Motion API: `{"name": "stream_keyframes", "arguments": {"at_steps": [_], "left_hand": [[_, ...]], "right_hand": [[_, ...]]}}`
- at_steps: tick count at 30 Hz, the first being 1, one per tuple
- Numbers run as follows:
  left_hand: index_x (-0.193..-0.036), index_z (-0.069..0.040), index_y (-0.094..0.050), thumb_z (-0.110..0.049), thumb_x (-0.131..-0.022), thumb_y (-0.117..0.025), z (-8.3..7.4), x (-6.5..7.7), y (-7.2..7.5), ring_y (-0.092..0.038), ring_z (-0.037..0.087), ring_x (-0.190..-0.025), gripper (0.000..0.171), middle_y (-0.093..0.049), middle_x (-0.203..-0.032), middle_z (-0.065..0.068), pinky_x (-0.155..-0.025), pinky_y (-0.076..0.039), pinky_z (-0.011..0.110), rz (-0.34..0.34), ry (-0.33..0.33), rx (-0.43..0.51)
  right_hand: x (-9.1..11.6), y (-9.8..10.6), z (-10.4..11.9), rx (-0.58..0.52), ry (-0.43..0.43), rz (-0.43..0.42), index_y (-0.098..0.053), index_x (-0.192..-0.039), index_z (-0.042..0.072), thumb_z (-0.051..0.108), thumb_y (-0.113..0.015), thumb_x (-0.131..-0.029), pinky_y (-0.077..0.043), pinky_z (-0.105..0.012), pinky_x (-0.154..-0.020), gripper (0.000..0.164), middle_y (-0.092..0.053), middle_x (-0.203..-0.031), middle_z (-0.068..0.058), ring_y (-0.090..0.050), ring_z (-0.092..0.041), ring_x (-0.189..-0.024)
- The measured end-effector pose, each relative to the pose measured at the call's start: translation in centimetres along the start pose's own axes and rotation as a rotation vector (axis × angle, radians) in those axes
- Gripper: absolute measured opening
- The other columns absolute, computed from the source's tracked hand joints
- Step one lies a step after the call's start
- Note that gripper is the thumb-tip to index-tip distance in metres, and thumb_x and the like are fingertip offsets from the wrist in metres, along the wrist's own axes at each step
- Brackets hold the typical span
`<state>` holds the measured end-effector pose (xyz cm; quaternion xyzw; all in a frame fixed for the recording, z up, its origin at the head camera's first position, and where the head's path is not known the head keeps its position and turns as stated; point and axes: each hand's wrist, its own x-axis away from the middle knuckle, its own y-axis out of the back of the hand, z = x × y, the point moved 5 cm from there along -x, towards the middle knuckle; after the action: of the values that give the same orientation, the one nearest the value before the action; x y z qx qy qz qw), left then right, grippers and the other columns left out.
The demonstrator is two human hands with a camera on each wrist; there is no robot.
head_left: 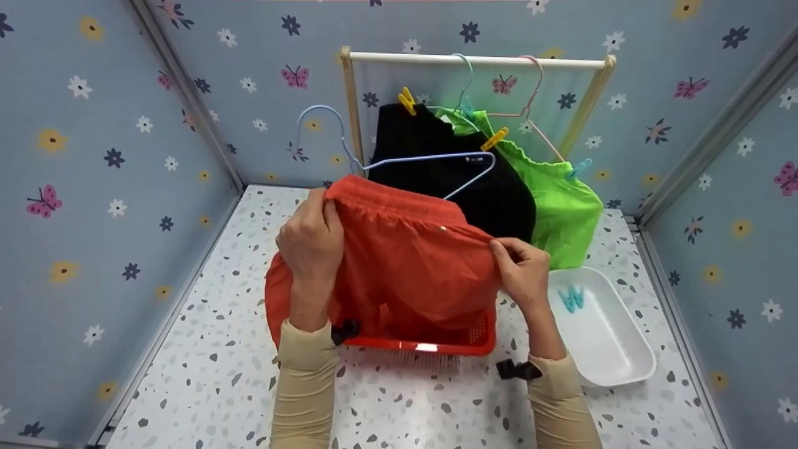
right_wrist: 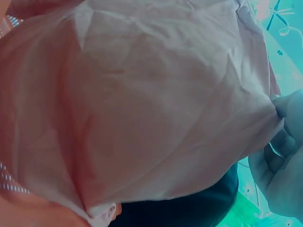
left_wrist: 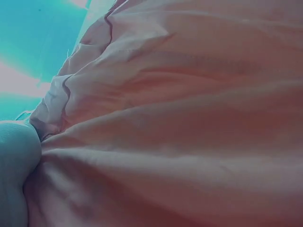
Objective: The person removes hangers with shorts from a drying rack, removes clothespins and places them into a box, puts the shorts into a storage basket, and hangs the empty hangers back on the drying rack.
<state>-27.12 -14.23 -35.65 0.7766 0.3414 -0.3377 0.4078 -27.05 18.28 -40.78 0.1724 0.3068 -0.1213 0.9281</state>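
Observation:
Orange-red shorts (head_left: 411, 255) with a gathered elastic waistband are stretched between my two hands. My left hand (head_left: 312, 240) grips the left end of the waistband, thumb in front. At the right, my right hand (head_left: 525, 271) pinches the cloth edge between thumb and fingers, also seen in the right wrist view. A light blue hanger (head_left: 430, 157) stands behind the shorts, hook up and to the left; its lower left part is hidden by the cloth. Shorts fabric (left_wrist: 180, 123) fills most of the left wrist view.
Under the shorts sits a red basket (head_left: 430, 346). A rack with a white rail (head_left: 411, 57) stands behind, bearing black clothing (head_left: 405, 140) with yellow clips and green shorts (head_left: 564, 212) on hangers. A white tray (head_left: 614, 330) at right holds light blue clothespins (head_left: 570, 299).

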Motion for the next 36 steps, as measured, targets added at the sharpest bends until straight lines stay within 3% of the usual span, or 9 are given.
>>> {"name": "stream_keyframes", "arguments": {"at_steps": [8,12,15,18,21,24,27,32,36], "left_hand": [[-0.093,-0.005,-0.066,-0.023,-0.100,-0.051,-1.0,-0.3,-0.5,-0.062,0.029,-0.058,0.024,-0.065,-0.072,0.011,-0.046,-0.048,0.043,0.050,-0.082,0.043],[-0.088,-0.008,-0.065,-0.023,-0.100,-0.052,-1.3,-0.1,-0.9,-0.059,0.026,-0.053,0.023,-0.059,-0.064,0.007,-0.043,-0.045,0.041,0.089,-0.158,0.057],[-0.087,-0.008,-0.065,-0.021,-0.100,-0.052,-1.5,0.3,-1.3,-0.056,0.022,-0.049,0.022,-0.055,-0.061,0.005,-0.043,-0.045,0.037,0.139,-0.220,0.086],[-0.086,-0.008,-0.064,-0.019,-0.099,-0.053,-1.8,0.6,-1.5,-0.057,0.021,-0.050,0.020,-0.057,-0.063,0.005,-0.045,-0.047,0.035,0.176,-0.284,0.117],[-0.088,-0.008,-0.064,-0.018,-0.099,-0.054,-2.2,0.9,-1.6,-0.059,0.021,-0.053,0.018,-0.061,-0.067,0.005,-0.048,-0.050,0.034,0.200,-0.338,0.154],[-0.089,-0.008,-0.065,-0.018,-0.099,-0.054,-2.8,1.1,-1.9,-0.061,0.020,-0.056,0.018,-0.063,-0.070,0.005,-0.052,-0.052,0.034,0.225,-0.384,0.194],[-0.089,-0.008,-0.065,-0.018,-0.099,-0.054,-3.8,1.3,-2.6,-0.060,0.018,-0.057,0.018,-0.061,-0.069,0.004,-0.056,-0.054,0.032,0.258,-0.429,0.232],[-0.091,-0.010,-0.066,-0.019,-0.099,-0.057,-5.7,1.3,-3.6,-0.055,0.014,-0.055,0.015,-0.057,-0.067,0.000,-0.057,-0.052,0.027,0.290,-0.470,0.278],[-0.092,-0.011,-0.069,-0.018,-0.098,-0.059,-7.0,1.2,-4.3,-0.054,0.013,-0.056,0.014,-0.058,-0.069,0.000,-0.057,-0.050,0.025,0.297,-0.461,0.331]], "right_hand": [[0.0,1.1,-0.8,-0.042,-0.071,-0.017,-0.071,-0.083,-0.007,-0.003,-0.066,-0.090,-0.047,-0.019,-0.056,0.010,-0.067,-0.072,-0.017,-0.062,-0.021,-0.061],[-0.1,1.8,-0.2,-0.025,-0.050,-0.097,-0.069,-0.089,-0.010,-0.007,-0.060,-0.091,-0.043,-0.018,-0.054,0.010,-0.068,-0.081,-0.020,-0.061,-0.026,-0.070],[-0.1,2.4,0.3,0.000,-0.022,-0.185,-0.068,-0.095,-0.011,-0.009,-0.058,-0.091,-0.042,-0.017,-0.055,0.011,-0.067,-0.089,-0.022,-0.059,-0.022,-0.078],[0.0,2.9,0.7,0.023,0.019,-0.266,-0.066,-0.101,-0.011,-0.009,-0.059,-0.089,-0.045,-0.018,-0.063,0.014,-0.064,-0.099,-0.023,-0.057,-0.016,-0.087],[-0.1,3.4,0.9,0.021,0.054,-0.294,-0.063,-0.110,-0.010,-0.008,-0.061,-0.088,-0.046,-0.022,-0.076,0.022,-0.061,-0.111,-0.023,-0.055,-0.016,-0.099],[-0.2,3.6,0.7,-0.004,0.069,-0.264,-0.060,-0.116,-0.011,-0.008,-0.062,-0.088,-0.042,-0.025,-0.086,0.029,-0.059,-0.118,-0.023,-0.053,-0.019,-0.107],[-0.3,3.6,0.5,-0.019,0.073,-0.183,-0.062,-0.115,-0.011,-0.008,-0.062,-0.089,-0.041,-0.025,-0.088,0.026,-0.061,-0.115,-0.024,-0.056,-0.019,-0.105],[-0.1,3.6,-0.1,-0.045,0.063,-0.021,-0.067,-0.101,-0.013,-0.010,-0.062,-0.089,-0.047,-0.019,-0.074,0.013,-0.067,-0.094,-0.024,-0.061,-0.007,-0.083],[0.0,4.7,-1.0,-0.112,0.052,-0.032,-0.067,-0.090,-0.015,-0.014,-0.061,-0.088,-0.047,-0.016,-0.058,0.006,-0.069,-0.080,-0.018,-0.060,-0.002,-0.068]]}}
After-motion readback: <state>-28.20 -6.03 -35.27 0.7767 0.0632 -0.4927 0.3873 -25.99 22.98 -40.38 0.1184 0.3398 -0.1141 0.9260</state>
